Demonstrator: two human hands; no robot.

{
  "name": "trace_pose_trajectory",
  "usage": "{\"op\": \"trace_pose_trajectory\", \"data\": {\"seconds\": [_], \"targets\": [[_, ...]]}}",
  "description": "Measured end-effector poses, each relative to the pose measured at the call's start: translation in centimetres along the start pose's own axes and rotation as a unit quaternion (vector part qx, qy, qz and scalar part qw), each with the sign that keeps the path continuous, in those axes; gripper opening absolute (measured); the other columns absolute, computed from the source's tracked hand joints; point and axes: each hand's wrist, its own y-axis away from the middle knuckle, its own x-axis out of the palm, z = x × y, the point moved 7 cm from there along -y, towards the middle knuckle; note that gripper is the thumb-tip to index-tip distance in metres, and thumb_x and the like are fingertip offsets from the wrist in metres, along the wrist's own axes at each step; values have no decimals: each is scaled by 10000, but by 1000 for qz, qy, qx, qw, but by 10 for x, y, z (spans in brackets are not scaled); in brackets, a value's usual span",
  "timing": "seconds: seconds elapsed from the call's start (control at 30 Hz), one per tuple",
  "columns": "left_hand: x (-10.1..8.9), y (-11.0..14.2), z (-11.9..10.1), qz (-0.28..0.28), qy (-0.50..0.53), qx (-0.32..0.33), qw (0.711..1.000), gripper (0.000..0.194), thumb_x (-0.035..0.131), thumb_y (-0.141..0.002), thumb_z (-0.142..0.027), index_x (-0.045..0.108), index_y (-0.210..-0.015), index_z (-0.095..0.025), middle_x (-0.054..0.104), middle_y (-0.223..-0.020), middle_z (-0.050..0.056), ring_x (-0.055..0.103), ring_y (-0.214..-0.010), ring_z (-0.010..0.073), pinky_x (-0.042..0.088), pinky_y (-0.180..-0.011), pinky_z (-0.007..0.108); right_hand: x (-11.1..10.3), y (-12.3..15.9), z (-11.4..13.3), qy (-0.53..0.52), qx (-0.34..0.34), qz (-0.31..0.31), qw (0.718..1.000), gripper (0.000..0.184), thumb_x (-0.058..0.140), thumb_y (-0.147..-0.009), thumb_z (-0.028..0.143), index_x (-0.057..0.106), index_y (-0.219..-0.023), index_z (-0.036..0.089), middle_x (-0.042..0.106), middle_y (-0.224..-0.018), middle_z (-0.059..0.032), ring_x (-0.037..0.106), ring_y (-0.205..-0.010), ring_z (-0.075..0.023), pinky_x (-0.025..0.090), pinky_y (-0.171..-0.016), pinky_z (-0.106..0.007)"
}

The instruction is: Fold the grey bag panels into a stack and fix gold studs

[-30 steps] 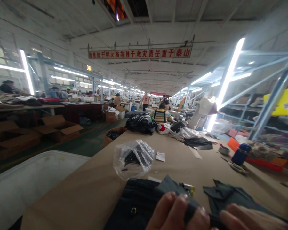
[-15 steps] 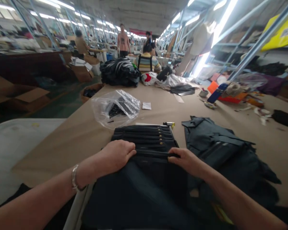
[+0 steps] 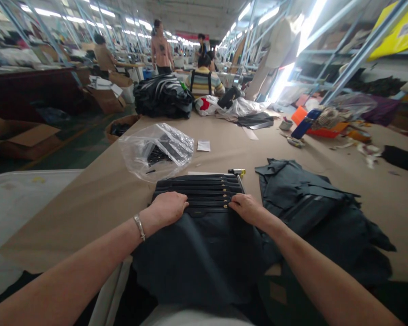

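Dark navy fabric panels with zippers (image 3: 204, 183) lie overlapped in rows, gold pullers lined up at their right end. The nearest panel (image 3: 204, 253) hangs over the table's front edge towards me, with a small dark tab at its top middle. My left hand (image 3: 168, 208), a bracelet at its wrist, is closed on the left part of this panel's zipper edge. At the right end, beside the lowest puller, the fingers of my right hand (image 3: 246, 208) pinch the same edge. My fingertips partly hide what they grip.
A heap of dark fabric pieces (image 3: 309, 208) lies to the right. Beyond the panels are a clear plastic bag (image 3: 159, 149), a white paper slip (image 3: 203, 146) and a yellow-and-black tool (image 3: 237, 172). A black bundle (image 3: 163, 97) sits at the far edge; people work behind.
The zipper strip held between my hands has come down flat onto the row of panels. Both hands have moved slightly away from me, and the right one also leftward. The view has shifted slightly.
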Motion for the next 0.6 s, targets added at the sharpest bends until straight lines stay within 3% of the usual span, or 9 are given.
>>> {"op": "trace_pose_trajectory", "data": {"seconds": [0.1,0.2,0.27,0.33,0.43,0.5,0.6], "targets": [[-8,3,-14,-40,-29,-2,999,287,414,-925,-270,660,-872,-131,676,-861,150,642,-833,305,460,-734,432,1,-1,-2,-11,2,-6,1000,187,568,-879,236,650,-728,162,631,-819,-43,568,-775,-161,350,-670,-230],[-18,8,-52,-133,-59,48,988,263,400,-903,-143,658,-954,-124,649,-990,154,586,-969,321,432,-816,473,-1,0,-3,-3,13,-10,1000,167,580,-870,238,656,-741,165,632,-839,-42,566,-775,-153,356,-671,-225],[-7,11,-82,-153,-37,122,980,275,447,-896,-163,636,-1094,-166,620,-1146,127,543,-1072,315,431,-871,460,-2,0,-3,2,18,-12,1000,161,580,-871,252,656,-751,174,634,-847,-32,567,-779,-145,362,-675,-217],[15,12,-103,-139,-1,180,974,351,538,-876,-276,587,-1217,-214,553,-1300,100,487,-1182,324,398,-964,474,-3,1,-2,7,16,-21,1000,160,581,-875,268,650,-759,182,632,-852,-22,569,-792,-140,371,-686,-211],[41,15,-108,-197,-4,216,956,545,544,-868,-437,449,-1369,-246,415,-1446,85,363,-1316,349,289,-1070,525,-3,9,1,-8,5,-63,998,115,594,-857,221,622,-755,177,621,-837,-17,569,-802,-144,385,-695,-210],[51,17,-105,-252,-43,255,933,609,515,-874,-497,376,-1412,-249,411,-1448,84,405,-1295,333,343,-1042,476,-1,14,-4,-87,8,-116,989,53,614,-800,129,596,-805,178,612,-854,-7,564,-807,-140,397,-707,-204],[59,15,-96,-343,-133,284,886,368,468,-938,-318,483,-1305,-300,572,-1306,8,579,-1120,225,410,-979,347,15,9,-19,-153,7,-152,976,180,551,-751,60,569,-880,183,608,-900,-16,572,-830,-149,424,-741,-221]]}}
